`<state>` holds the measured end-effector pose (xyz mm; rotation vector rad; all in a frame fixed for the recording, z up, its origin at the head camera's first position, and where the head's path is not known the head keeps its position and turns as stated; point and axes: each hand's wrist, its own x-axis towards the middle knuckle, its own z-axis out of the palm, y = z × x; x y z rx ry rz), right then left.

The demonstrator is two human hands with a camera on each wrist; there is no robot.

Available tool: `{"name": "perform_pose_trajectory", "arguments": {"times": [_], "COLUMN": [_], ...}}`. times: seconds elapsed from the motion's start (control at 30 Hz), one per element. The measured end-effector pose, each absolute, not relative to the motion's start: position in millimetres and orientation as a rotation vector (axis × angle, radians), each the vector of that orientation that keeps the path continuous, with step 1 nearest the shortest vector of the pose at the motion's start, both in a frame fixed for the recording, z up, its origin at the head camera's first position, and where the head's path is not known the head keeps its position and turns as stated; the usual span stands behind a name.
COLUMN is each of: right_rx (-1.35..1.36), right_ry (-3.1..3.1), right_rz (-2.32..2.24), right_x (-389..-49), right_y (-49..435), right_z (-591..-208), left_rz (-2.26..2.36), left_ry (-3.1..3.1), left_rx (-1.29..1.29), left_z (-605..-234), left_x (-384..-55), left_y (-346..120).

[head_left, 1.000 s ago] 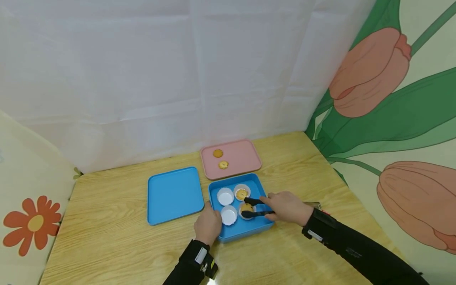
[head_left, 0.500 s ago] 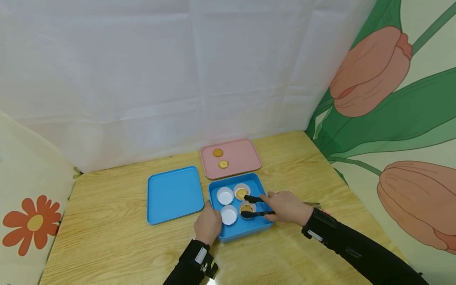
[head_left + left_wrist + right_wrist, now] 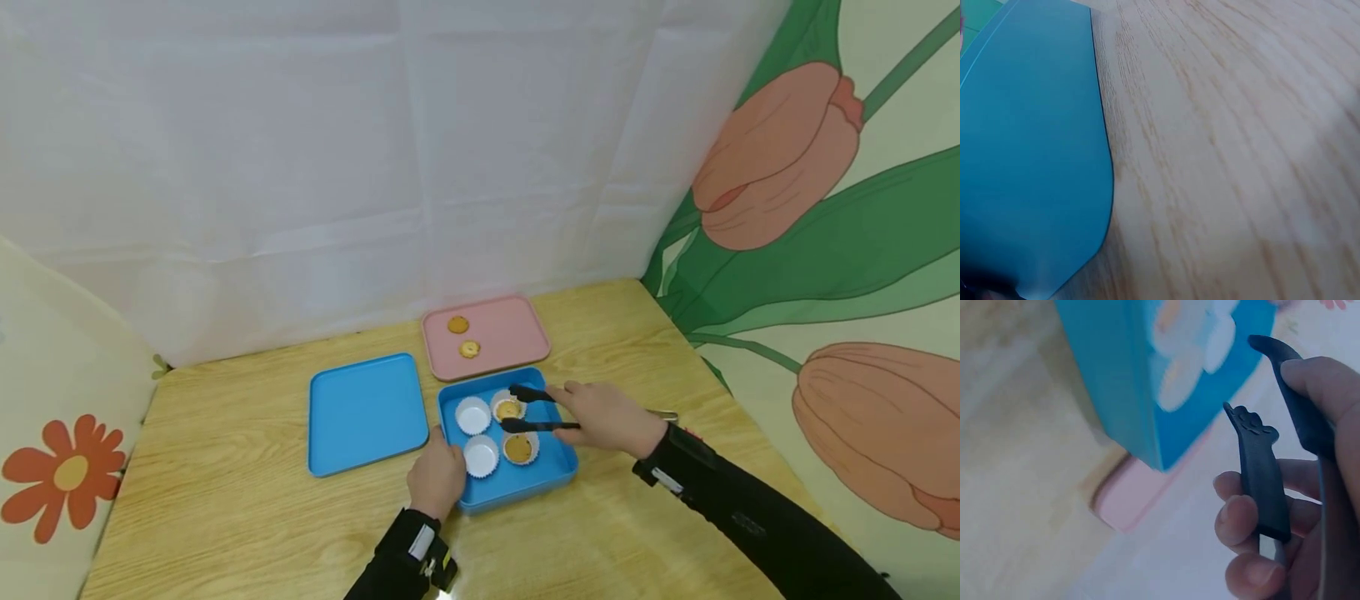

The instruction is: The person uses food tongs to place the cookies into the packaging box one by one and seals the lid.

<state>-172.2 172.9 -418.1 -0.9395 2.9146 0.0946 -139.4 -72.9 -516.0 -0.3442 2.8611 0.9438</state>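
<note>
My right hand [image 3: 611, 417] holds a pair of tongs [image 3: 1263, 475] with black tips and metal arms, thumb on one arm and fingers curled round the other. The tips are spread apart with nothing between them, over the right side of a blue box [image 3: 517, 487]. My left hand [image 3: 437, 479] grips the box's left wall. Inside the box, a round cookie [image 3: 517, 449] lies in the near-right paper cup, and a paler cookie [image 3: 507, 409] in the far-right one. The near-left paper cup [image 3: 481, 456] and far-left paper cup [image 3: 473, 415] hold nothing.
Behind the box, a pink tray [image 3: 510, 333] carries a brown cookie [image 3: 458, 324] and a pale ring-shaped cookie [image 3: 469, 349]. A flat blue lid [image 3: 367, 414] lies left of the box on the wooden table [image 3: 225, 500]. White cloth [image 3: 300, 167] hangs behind.
The tongs have come off the cookie in the near-right cup, rising and moving away from me; that cookie now lies in its cup. My left hand stays at the box.
</note>
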Motion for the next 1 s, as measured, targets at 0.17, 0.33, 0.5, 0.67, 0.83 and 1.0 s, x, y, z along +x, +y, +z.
{"name": "perform_pose_trajectory", "arguments": {"times": [0.17, 0.33, 0.5, 0.67, 0.83, 1.0], "right_rx": [-0.886, -0.832, -0.762, -0.751, -0.800, -0.798], "right_ry": [2.963, 3.013, 2.999, 2.957, 2.942, 2.927], "right_rz": [0.036, 0.019, -0.038, -0.017, 0.125, 0.192], "right_x": [-199, -234, -269, -298, -325, -345], "right_y": [163, 146, 130, 119, 112, 107], "right_z": [-398, -383, -378, -387, -406, -427], "left_rz": [0.946, 0.963, 0.972, 0.966, 0.976, 0.960], "left_ry": [2.879, 2.883, 2.871, 2.904, 2.948, 2.958], "left_rx": [-0.363, -0.384, -0.406, -0.426, -0.408, -0.421], "left_z": [-516, -516, -519, -521, -524, -524], "left_x": [-138, -138, -136, -133, -129, -126], "left_y": [-75, -73, -67, -57, -48, -39]}}
